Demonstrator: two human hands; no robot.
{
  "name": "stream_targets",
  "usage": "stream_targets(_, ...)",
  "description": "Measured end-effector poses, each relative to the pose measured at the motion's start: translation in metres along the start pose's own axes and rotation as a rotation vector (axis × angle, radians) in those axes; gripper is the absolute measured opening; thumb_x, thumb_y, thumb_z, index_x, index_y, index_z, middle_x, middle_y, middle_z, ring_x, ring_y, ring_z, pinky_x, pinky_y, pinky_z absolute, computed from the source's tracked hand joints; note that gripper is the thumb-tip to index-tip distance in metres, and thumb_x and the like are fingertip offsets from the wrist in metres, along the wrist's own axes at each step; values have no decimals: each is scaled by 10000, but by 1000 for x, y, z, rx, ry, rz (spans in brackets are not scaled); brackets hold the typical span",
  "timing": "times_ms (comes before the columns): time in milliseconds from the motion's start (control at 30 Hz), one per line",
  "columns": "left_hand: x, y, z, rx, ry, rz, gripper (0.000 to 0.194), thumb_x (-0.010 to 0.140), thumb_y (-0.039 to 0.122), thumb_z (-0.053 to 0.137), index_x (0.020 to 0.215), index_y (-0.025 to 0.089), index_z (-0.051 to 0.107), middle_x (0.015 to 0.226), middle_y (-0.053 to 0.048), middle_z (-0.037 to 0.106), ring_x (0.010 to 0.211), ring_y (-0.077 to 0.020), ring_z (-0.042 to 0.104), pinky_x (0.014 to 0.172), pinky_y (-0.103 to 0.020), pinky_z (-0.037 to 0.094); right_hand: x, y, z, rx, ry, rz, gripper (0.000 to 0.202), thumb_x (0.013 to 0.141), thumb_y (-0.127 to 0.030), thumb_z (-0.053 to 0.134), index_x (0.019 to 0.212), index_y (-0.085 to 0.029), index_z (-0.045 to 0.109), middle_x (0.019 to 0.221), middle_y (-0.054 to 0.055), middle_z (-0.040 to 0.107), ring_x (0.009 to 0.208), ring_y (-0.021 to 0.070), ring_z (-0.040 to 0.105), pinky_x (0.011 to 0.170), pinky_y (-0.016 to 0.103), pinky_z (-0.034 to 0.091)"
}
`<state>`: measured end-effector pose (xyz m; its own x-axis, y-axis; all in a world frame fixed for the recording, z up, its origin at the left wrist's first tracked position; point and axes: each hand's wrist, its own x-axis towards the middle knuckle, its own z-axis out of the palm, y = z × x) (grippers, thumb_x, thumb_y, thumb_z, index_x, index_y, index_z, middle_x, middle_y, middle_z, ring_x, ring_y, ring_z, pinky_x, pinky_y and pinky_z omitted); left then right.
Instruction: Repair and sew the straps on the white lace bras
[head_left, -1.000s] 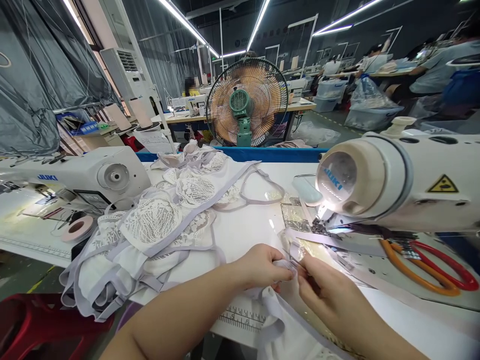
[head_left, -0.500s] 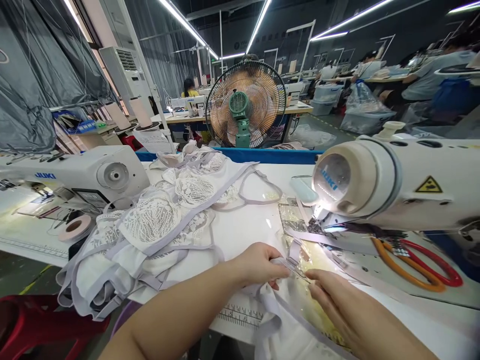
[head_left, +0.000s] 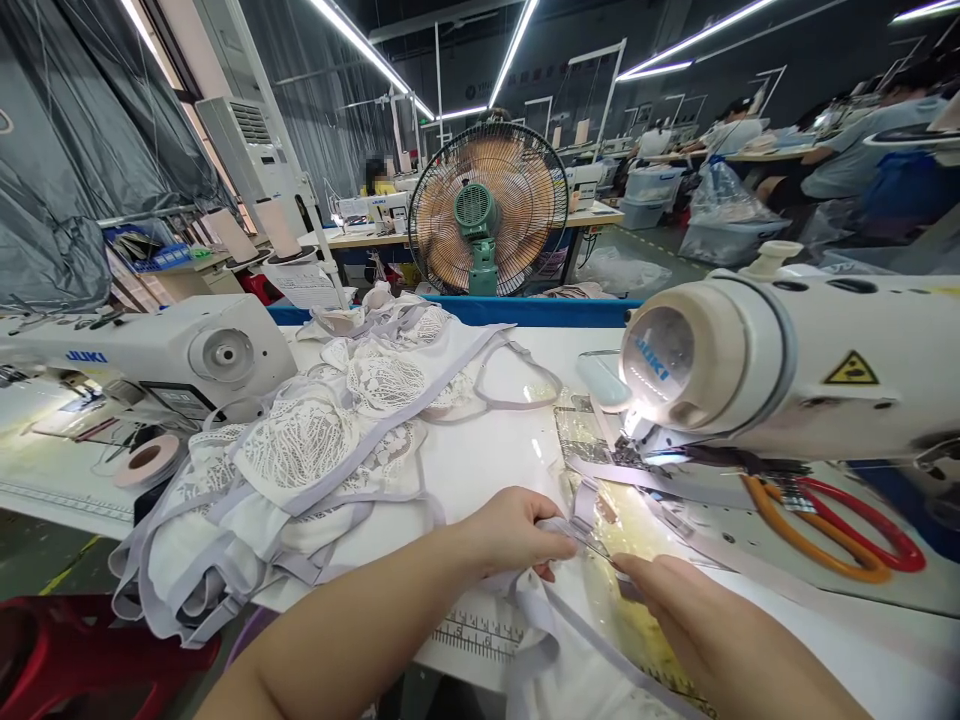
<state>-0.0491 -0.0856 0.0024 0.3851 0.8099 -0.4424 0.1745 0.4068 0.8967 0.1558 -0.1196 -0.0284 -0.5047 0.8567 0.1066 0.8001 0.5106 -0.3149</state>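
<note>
JUKI lettering (head_left: 86, 357) marks both sewing machines (head_left: 757, 350); left hand (head_left: 514, 535) pinches lavender strap (head_left: 556, 526), I cannot tell the right hand's grip (head_left: 686, 598).

- White draped cloth garment with lilac edging (head_left: 574, 655), five o'clock: matt.
- White heaped lace garments (head_left: 300, 440), eight o'clock: rough openwork.
- Cream-white rounded sewing-machine head (head_left: 892, 325), three o'clock: smooth, glossy.
- Orange-and-red looped plastic handles (head_left: 855, 573), four o'clock: glossy.

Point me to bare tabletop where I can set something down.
The white tabletop has a bare patch between the lace garments and the right sewing machine, beyond the left hand. A narrower one borders the right forearm, toward the scissors. Crowded: the left, heaped with garments, and beneath that machine, with straps.
</note>
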Motion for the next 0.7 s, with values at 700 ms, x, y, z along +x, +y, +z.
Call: stream_targets(700,2,0,-4,-60,-115,40,118,589,178,625,685,110,625,582,25,559,457,-54,453,469,-207,396,22,-18,-3,634,-114,94,320,897,-326,283,745,-204,537,591,-24,442,522,114,424,504,227,381)
